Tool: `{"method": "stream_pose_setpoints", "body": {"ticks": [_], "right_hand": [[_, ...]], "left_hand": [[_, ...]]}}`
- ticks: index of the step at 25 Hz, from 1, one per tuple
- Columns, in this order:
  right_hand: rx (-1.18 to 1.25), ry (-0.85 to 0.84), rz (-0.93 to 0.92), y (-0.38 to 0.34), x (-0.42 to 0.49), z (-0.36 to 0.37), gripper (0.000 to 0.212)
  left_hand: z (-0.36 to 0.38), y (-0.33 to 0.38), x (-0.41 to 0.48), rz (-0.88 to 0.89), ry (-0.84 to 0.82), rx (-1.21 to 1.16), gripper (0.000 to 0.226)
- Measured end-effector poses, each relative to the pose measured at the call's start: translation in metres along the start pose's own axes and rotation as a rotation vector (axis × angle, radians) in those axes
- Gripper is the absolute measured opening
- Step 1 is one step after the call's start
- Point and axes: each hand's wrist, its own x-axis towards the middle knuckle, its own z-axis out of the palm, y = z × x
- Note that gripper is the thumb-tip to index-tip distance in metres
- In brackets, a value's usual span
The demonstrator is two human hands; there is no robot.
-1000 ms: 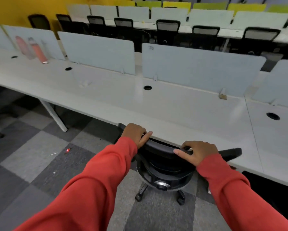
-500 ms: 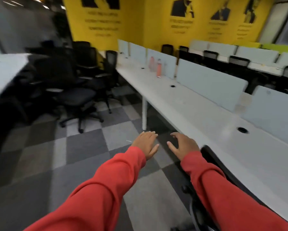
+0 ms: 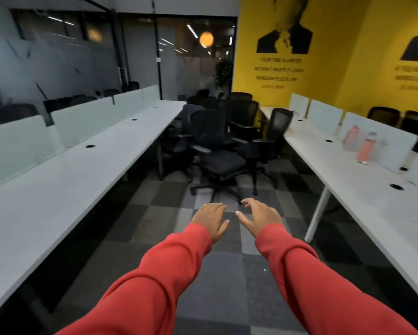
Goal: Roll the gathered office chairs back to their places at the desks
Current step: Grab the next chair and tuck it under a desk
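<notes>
Chairs (image 3: pixel 217 151) sit bunched at 12 o'clock, btwn left desk (image 3: pixel 82 180) at 9 & right desk (image 3: pixel 348 180) at 3. Empty left hand (image 3: pixel 211 220) & right hand (image 3: pixel 260 220) reach fwd, fingers wide, holding nothing, prob to grab the nearest one

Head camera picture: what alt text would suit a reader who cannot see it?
A person's empty left hand and right hand, in red sleeves, reach toward black office chairs gathered between the left white desk and the right white desk, where a pink bottle stands.
</notes>
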Motion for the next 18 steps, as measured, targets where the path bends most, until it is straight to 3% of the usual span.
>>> {"method": "stream_pose_setpoints", "body": {"ticks": [3, 7, 13, 18], "right_hand": [[-0.024, -0.017, -0.04, -0.023, 0.036, 0.024, 0.045], [-0.042, -0.016, -0.048, -0.032, 0.073, 0.042, 0.044], [-0.036, -0.003, -0.055, -0.011, 0.127, 0.06, 0.046], [-0.028, 0.025, -0.079, 0.03, 0.198, 0.071, 0.048]], "left_hand": [[-0.012, -0.037, 0.004, -0.03, 0.014, -0.02, 0.055], [-0.015, -0.064, 0.02, -0.054, 0.086, -0.04, 0.079], [0.002, -0.08, 0.075, -0.082, 0.044, -0.039, 0.057], [0.011, -0.086, 0.156, -0.078, 0.055, 0.006, 0.056]]}}
